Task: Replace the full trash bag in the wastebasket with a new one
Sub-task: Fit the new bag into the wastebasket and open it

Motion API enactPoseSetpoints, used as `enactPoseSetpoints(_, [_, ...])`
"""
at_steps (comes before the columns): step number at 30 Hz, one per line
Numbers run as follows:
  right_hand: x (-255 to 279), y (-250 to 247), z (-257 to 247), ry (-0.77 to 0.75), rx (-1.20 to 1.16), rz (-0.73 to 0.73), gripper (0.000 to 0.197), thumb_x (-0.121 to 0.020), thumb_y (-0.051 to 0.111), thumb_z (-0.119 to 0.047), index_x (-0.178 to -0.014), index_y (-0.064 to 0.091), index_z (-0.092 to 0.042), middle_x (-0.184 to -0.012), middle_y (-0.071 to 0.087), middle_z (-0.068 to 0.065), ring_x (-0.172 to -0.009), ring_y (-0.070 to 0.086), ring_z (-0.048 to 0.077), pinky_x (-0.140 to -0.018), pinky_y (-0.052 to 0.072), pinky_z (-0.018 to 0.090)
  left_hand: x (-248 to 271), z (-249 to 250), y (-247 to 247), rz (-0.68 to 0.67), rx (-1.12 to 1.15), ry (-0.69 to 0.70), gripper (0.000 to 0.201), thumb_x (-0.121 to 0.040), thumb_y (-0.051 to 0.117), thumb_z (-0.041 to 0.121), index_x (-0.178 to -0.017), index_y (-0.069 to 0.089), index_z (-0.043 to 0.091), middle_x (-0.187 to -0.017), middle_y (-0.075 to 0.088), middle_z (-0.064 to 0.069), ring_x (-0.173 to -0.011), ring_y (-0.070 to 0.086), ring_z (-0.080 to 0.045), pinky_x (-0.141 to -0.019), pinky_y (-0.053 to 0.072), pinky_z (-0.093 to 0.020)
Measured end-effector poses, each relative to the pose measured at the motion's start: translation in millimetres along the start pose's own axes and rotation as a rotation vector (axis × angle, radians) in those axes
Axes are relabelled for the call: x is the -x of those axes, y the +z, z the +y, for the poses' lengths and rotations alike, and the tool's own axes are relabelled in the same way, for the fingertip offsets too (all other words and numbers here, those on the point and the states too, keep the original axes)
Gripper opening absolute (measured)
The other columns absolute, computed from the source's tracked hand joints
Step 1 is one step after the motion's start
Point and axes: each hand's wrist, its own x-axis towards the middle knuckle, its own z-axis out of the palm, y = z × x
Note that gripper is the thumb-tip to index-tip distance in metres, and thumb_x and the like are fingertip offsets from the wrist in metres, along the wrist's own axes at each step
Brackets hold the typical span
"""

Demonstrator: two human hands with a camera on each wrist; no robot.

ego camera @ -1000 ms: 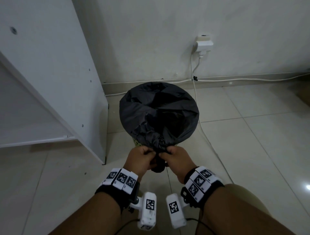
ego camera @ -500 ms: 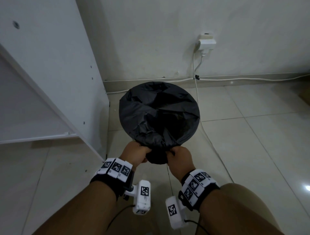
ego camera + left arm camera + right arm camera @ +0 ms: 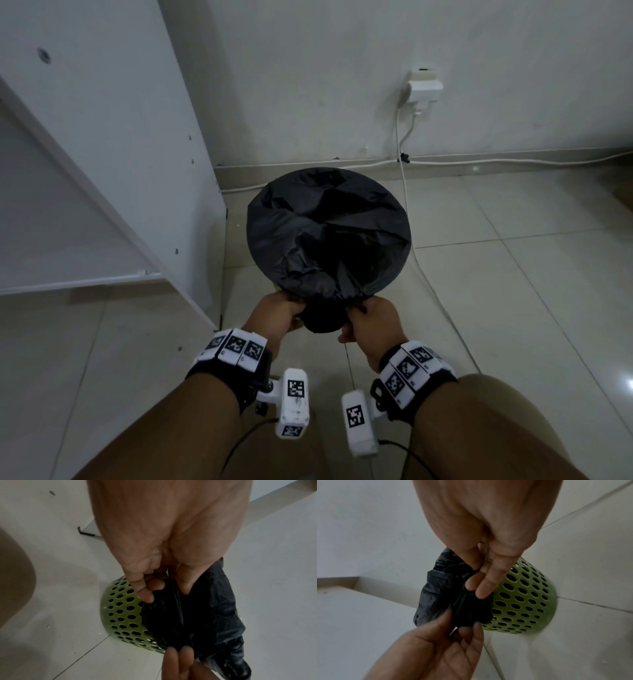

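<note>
The left hand (image 3: 278, 313) and right hand (image 3: 371, 325) are each pinching the gathered near edge of the black trash bag (image 3: 327, 233), which is lining the green wastebasket (image 3: 523, 599) on the tiled floor (image 3: 513, 291).

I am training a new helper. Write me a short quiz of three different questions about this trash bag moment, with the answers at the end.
1. True or false: the black trash bag is stretched over the rim of the green wastebasket.
2. Multiple choice: what does the left hand do? A) rests flat on the floor B) pinches gathered bag plastic at the near rim C) pulls the white cable
3. Fill in: the right hand holds the bag with a pinch grip; the basket wall is full of round ____.

Key: 1 true; 2 B; 3 holes.
</note>
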Motion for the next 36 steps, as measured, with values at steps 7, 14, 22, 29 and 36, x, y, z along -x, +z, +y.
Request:
enactPoseSetpoints(7, [10.2,-2.6,8.7,0.152,-0.428,-0.028,0.021,-0.09,0.049,0.017,-0.08,0.06,0.002,-0.08,0.067,0.022,-0.075,0.07,0.032,-0.073,0.061,0.038,8.3,-21.0,-4.1,0.004,0.15,0.02,0.019,-0.094,0.059,-0.001,-0.109,0.066,-0.011,-0.1,0.068,-0.018,-0.086,0.064,-0.022,-0.081,0.056,-0.028])
enactPoseSetpoints(14, [8.8,5.1,19.1,0.027,-0.125,-0.042,0.017,-0.077,0.064,-0.016,-0.072,0.066,0.0,-0.068,0.062,0.016,-0.071,0.061,0.033,-0.07,0.051,0.041,26.8,-29.0,-5.8,-0.011,-0.225,0.346,0.023,-0.088,0.073,0.008,-0.086,0.079,0.03,-0.092,0.079,0.009,-0.09,0.072,-0.004,-0.087,0.051,-0.024])
enactPoseSetpoints(22, [9.7,24.1,-1.5,-0.026,-0.237,-0.159,0.026,-0.083,0.06,-0.019,-0.095,0.072,0.001,-0.092,0.069,0.03,-0.086,0.067,0.042,-0.077,0.055,0.054,29.1,-10.9,18.4,-0.099,-0.309,0.49,0.038,-0.094,0.056,-0.004,-0.099,0.075,0.028,-0.092,0.073,0.012,-0.088,0.071,-0.01,-0.081,0.058,-0.029])
enactPoseSetpoints(29, [-14.8,20.9,-13.0,0.063,-0.31,-0.145,0.026,-0.091,0.049,0.008,-0.108,0.068,0.007,-0.096,0.071,0.026,-0.073,0.068,0.032,-0.061,0.054,0.034,8.3,1.2,27.8,-0.026,-0.095,0.281,0.023,-0.101,0.048,0.002,-0.103,0.069,0.011,-0.1,0.072,-0.022,-0.079,0.074,-0.031,-0.069,0.061,-0.033])
enactPoseSetpoints(36, [-19.6,10.4,-12.9,0.085,-0.319,-0.175,0.023,-0.098,0.049,-0.004,-0.108,0.071,-0.005,-0.098,0.074,0.016,-0.083,0.07,0.028,-0.067,0.058,0.035,-1.9,7.2,25.3,0.141,0.022,0.218,0.012,-0.096,0.063,0.009,-0.096,0.072,0.002,-0.079,0.074,-0.016,-0.061,0.072,-0.022,-0.055,0.057,-0.027])
